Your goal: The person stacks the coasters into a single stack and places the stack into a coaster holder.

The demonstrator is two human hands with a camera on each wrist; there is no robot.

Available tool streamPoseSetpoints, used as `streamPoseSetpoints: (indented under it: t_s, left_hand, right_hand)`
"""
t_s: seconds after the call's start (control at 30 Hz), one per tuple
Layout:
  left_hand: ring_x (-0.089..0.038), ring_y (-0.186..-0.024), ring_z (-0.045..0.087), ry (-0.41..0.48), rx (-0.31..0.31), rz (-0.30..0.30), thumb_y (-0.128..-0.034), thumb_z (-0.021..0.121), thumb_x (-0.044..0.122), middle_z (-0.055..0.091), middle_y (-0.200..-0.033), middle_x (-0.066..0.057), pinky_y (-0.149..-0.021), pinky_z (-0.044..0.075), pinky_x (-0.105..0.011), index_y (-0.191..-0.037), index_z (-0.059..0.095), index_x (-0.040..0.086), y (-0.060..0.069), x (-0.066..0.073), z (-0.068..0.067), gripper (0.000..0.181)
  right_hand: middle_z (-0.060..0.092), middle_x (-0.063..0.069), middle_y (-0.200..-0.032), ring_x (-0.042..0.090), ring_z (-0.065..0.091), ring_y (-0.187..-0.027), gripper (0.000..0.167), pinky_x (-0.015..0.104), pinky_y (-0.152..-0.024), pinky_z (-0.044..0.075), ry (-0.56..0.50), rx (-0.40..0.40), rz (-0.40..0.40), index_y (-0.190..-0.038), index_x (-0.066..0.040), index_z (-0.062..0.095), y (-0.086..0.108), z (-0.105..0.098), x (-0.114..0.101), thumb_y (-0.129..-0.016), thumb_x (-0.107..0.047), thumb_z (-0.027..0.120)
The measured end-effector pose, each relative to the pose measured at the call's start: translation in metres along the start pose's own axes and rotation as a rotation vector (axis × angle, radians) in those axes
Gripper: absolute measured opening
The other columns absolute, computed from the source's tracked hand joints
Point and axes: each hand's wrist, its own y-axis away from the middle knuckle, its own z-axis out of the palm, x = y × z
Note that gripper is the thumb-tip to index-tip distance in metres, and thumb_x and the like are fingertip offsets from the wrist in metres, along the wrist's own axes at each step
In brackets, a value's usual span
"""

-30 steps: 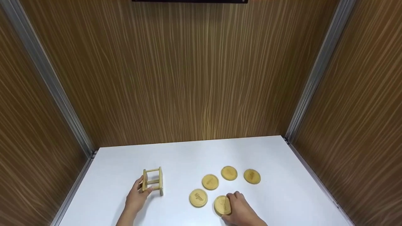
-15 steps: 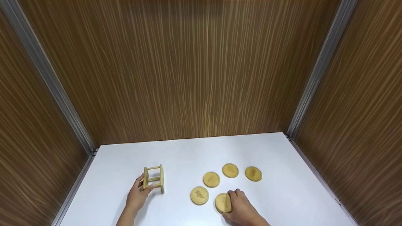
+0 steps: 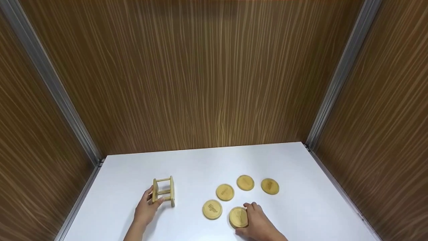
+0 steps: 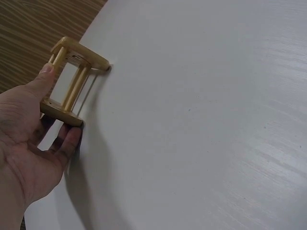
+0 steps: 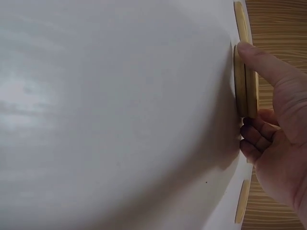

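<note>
My left hand [image 3: 145,211] holds a small wooden coaster rack [image 3: 172,190] at the left of the white table. The rack has two end plates joined by round dowels. In the left wrist view, my thumb lies along a dowel side of the rack [image 4: 76,88] and my fingers are behind the lower plate. My right hand [image 3: 259,222] grips a short stack of round wooden coasters [image 3: 238,217] near the table's front. The right wrist view shows two coasters [image 5: 245,88] one on the other, thumb and fingers at their edges.
Single wooden coasters lie flat around the stack: one to its left [image 3: 212,210], one behind that [image 3: 225,192], another farther back [image 3: 245,182] and one at the right [image 3: 270,186]. Wood-grain panels [image 3: 207,83] enclose the white table [image 3: 140,167] at back and sides.
The head view has shifted slightly, so a black edge at the top is out of frame. Both hands keep their holds, with almost no movement over the table.
</note>
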Motion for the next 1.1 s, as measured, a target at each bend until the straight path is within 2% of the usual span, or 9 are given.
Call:
streamPoseSetpoints:
  t_s: [0.1,0.17,0.33,0.5,0.63,0.8,0.97,1.1]
  left_hand:
    - [-0.053,-0.157,0.039,-0.01,0.005,-0.003,-0.0995,0.074,0.057,0.035,-0.173,-0.029,-0.117,0.056,-0.056,-0.174,0.023,0.02,0.001,0.0,0.0,0.097]
    - [-0.053,-0.157,0.039,-0.012,0.007,-0.002,-0.1015,0.073,0.053,0.036,-0.173,-0.028,-0.117,0.056,-0.055,-0.173,0.024,0.02,0.0,0.0,0.001,0.094]
    - [-0.053,-0.156,0.041,-0.015,0.01,0.008,-0.1001,0.073,0.057,0.035,-0.173,-0.028,-0.114,0.059,-0.052,-0.174,0.023,0.019,0.001,0.0,0.001,0.096]
    - [-0.053,-0.156,0.041,-0.011,0.014,0.011,-0.0946,0.073,0.066,0.036,-0.172,-0.029,-0.112,0.06,-0.052,-0.174,0.023,0.02,0.001,0.0,0.001,0.105]
    - [-0.054,-0.157,0.039,-0.005,0.013,-0.004,-0.0987,0.073,0.059,0.034,-0.173,-0.029,-0.116,0.057,-0.055,-0.174,0.022,0.021,0.001,0.0,0.002,0.099]
    - [-0.053,-0.157,0.04,0.024,0.005,-0.006,-0.1038,0.073,0.046,0.033,-0.173,-0.029,-0.116,0.057,-0.054,-0.174,0.021,0.02,-0.001,-0.001,0.003,0.091]
    - [-0.052,-0.156,0.042,0.041,-0.001,-0.001,-0.0993,0.076,0.054,0.035,-0.173,-0.028,-0.116,0.057,-0.053,-0.174,0.022,0.019,-0.003,-0.002,0.002,0.098]
    - [-0.053,-0.157,0.04,0.03,-0.001,-0.018,-0.1043,0.073,0.045,0.033,-0.174,-0.028,-0.118,0.055,-0.055,-0.174,0.022,0.02,-0.004,-0.001,0.002,0.091]
  right_hand:
    - [0.058,0.009,-0.123,0.026,0.06,-0.116,0.101,0.056,-0.111,0.056,-0.03,0.01,-0.01,-0.145,-0.001,0.053,0.001,0.0,0.002,-0.075,-0.057,0.097]
    - [0.059,0.011,-0.127,0.032,0.061,-0.124,0.1,0.059,-0.115,0.054,-0.086,0.017,-0.001,-0.146,0.0,0.052,0.001,-0.004,0.004,-0.077,-0.058,0.095]
    - [0.055,0.017,-0.137,0.04,0.059,-0.135,0.096,0.062,-0.119,0.05,-0.203,0.085,0.013,-0.149,0.003,0.051,-0.001,-0.013,0.011,-0.083,-0.054,0.092]
    - [0.049,0.019,-0.145,0.042,0.062,-0.134,0.094,0.061,-0.117,0.054,-0.227,0.201,0.039,-0.151,0.0,0.049,-0.004,-0.019,0.023,-0.082,-0.044,0.096]
    - [0.046,0.022,-0.15,0.047,0.061,-0.137,0.098,0.061,-0.116,0.055,-0.26,0.249,0.073,-0.156,-0.001,0.045,-0.007,-0.025,0.034,-0.082,-0.04,0.097]
    - [0.042,0.025,-0.154,0.048,0.06,-0.137,0.1,0.062,-0.115,0.055,-0.264,0.288,0.07,-0.158,0.001,0.042,-0.011,-0.029,0.051,-0.083,-0.035,0.097]
    - [0.041,0.029,-0.155,0.055,0.051,-0.145,0.101,0.065,-0.124,0.046,-0.246,0.321,0.1,-0.158,0.004,0.041,-0.016,-0.034,0.062,-0.082,-0.032,0.097]
    - [0.036,0.033,-0.157,0.06,0.042,-0.151,0.106,0.065,-0.128,0.04,-0.28,0.326,0.151,-0.161,0.007,0.034,-0.021,-0.039,0.069,-0.084,-0.03,0.096]
